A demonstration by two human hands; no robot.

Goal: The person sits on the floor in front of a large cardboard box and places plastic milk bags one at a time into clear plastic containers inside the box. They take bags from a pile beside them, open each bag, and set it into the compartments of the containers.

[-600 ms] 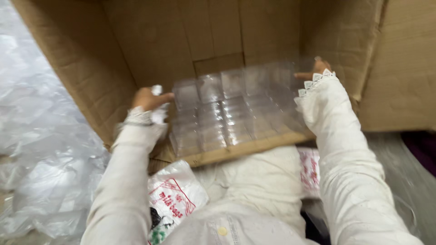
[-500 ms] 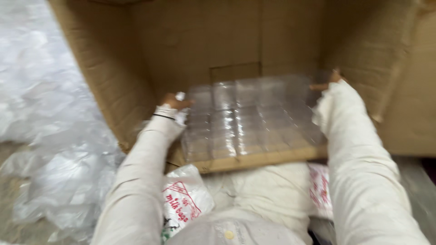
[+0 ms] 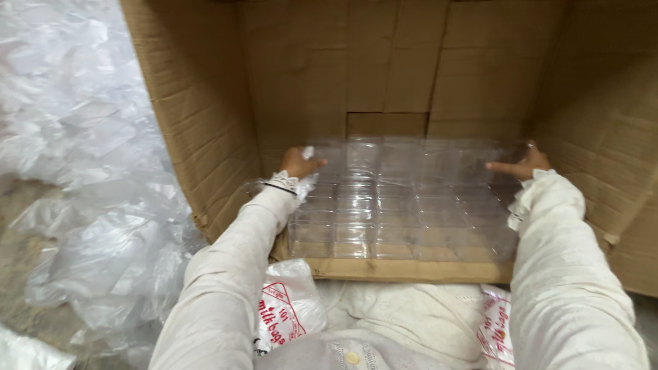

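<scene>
Head view: both hands on a clear tray inside a cardboard box.
My left hand [image 3: 300,164] and right hand [image 3: 522,164] grip the far corners of the clear plastic tray [image 3: 404,205] between them, inside the cardboard box [image 3: 205,123]; I judge it light, flimsy, slippery, best held by its edges.

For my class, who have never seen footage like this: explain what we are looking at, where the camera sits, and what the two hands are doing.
The camera is worn on a person's head and looks down, so the white sleeves are that person's own arms. No machine is involved. Both arms reach into a big cardboard box lying open toward the person. The left hand and the right hand grip opposite ends of a block of clear plastic containers resting on the box's lower flap. Crumpled clear plastic sheeting lies to the left, and printed white bags sit by the person's lap.
</scene>
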